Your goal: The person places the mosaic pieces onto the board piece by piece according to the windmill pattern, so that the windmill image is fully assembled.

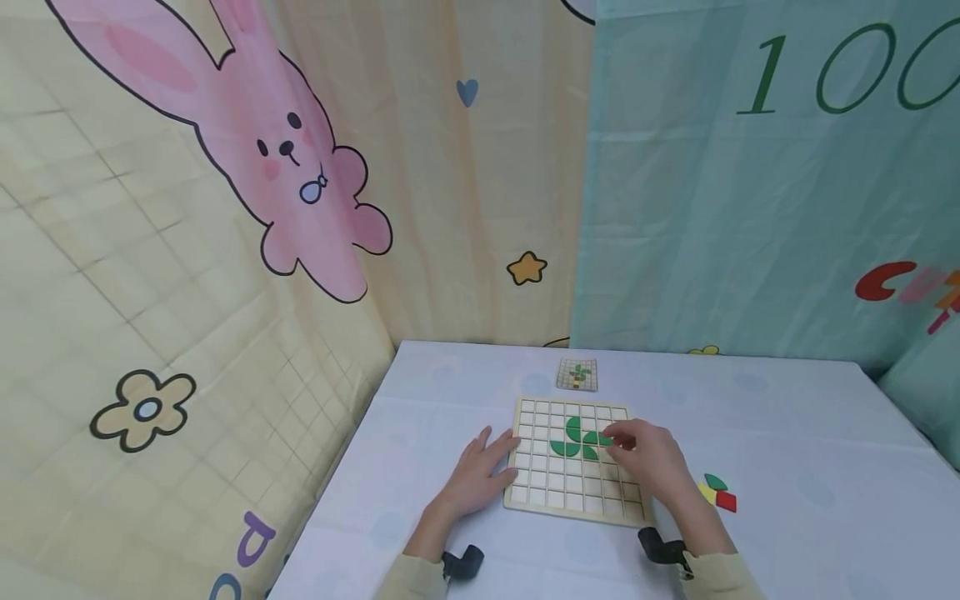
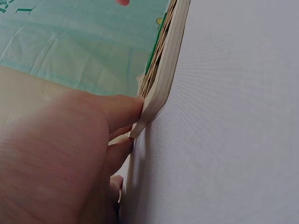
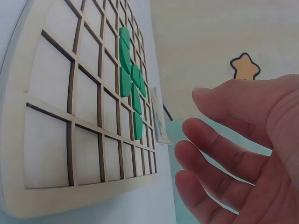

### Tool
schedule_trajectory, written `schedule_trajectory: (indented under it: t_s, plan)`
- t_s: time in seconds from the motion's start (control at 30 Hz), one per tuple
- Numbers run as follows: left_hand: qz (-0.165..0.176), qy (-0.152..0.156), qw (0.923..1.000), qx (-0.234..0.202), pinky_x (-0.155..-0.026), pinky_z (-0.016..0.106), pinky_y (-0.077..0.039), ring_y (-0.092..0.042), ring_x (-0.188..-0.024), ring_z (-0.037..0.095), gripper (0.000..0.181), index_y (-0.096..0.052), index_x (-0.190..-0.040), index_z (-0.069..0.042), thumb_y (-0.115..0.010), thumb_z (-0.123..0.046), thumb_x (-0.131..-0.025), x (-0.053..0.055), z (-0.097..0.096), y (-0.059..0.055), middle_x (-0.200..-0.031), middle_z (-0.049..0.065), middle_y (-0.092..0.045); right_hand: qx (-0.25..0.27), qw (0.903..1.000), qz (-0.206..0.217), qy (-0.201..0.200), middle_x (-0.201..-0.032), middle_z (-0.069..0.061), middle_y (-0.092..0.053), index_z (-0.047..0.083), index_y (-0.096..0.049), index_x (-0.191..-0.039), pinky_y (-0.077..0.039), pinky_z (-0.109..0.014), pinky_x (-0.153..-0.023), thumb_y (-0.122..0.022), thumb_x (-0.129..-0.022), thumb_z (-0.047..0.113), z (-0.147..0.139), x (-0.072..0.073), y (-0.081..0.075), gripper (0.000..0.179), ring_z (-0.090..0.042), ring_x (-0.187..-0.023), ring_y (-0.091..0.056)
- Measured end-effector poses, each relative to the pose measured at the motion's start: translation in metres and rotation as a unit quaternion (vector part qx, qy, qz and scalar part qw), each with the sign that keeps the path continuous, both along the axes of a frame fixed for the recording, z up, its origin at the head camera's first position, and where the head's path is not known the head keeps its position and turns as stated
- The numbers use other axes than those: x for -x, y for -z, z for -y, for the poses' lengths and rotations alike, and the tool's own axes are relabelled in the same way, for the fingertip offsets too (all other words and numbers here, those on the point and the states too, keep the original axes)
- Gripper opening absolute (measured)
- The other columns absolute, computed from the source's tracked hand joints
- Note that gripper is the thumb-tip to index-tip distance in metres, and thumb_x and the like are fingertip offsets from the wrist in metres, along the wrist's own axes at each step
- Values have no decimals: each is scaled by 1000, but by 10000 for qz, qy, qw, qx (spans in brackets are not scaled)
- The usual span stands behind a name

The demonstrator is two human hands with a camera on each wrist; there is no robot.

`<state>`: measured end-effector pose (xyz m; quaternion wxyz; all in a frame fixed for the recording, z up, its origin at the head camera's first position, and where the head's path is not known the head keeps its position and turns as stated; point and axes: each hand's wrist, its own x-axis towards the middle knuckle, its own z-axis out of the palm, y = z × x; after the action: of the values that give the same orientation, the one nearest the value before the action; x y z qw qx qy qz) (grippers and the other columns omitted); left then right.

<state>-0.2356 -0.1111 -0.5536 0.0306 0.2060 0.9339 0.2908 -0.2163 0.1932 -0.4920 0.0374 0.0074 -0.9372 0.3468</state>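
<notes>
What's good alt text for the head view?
A person's right-hand grip hovers by green pieces on a gridded board, whose left edge the left-hand grip touches. Beyond lies a small patterned card; to the right, loose coloured pieces.

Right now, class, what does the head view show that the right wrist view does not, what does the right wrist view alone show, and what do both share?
Only the head view: the bare left hand, the pink cartoon rabbit on the curtain, and the loose, flat red piece right of the board.

Only the right wrist view: the inner side of the bare right hand's fingers, with nothing visible held.

Both: that hand, the pale wooden grid board, flat green curved pieces on it, and the orange printed star.
</notes>
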Motion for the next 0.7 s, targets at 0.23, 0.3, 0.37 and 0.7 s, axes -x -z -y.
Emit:
schedule_trajectory:
  t_s: [0.23,0.3,0.37,0.7]
  plan:
    - [16,7,10000,13,-123,51,-8,-8,-154,27,56,-43,-154,-24,-53,-41,-102,-1,0,0,-162,-6,-33,11,9999,-115,-11,-98,-2,-68,11,-74,-115,-55,-35,-71,-76,-89,14,-12,-6,-6,26,-23,-92,-60]
    - [2,14,10000,2,-123,51,-8,-9,-154,28,56,-43,-155,-24,-52,-41,-102,-1,0,-1,-162,-5,-33,-7,9998,-188,-12,-98,-3,-69,10,-74,-114,-55,-36,-71,-77,-88,14,-16,-7,-7,26,-23,-91,-60]
    - [-13,21,10000,4,-123,52,-8,-9,-154,29,56,-42,-155,-23,-52,-40,-102,0,-1,-1,-162,-4,-33,-14,9998,-210,15,-98,-3,-69,10,-74,-114,-55,-37,-71,-77,-88,14,-19,-6,-7,27,-24,-92,-60]
    - [-10,24,10000,-37,-123,51,-8,-10,-154,29,55,-44,-154,-23,-54,-38,-102,-2,-1,-4,-161,-3,-34,17,9997,-189,148,-99,-5,-69,7,-72,-117,-55,-38,-70,-76,-89,13,-40,-10,-3,29,-25,-93,-62]
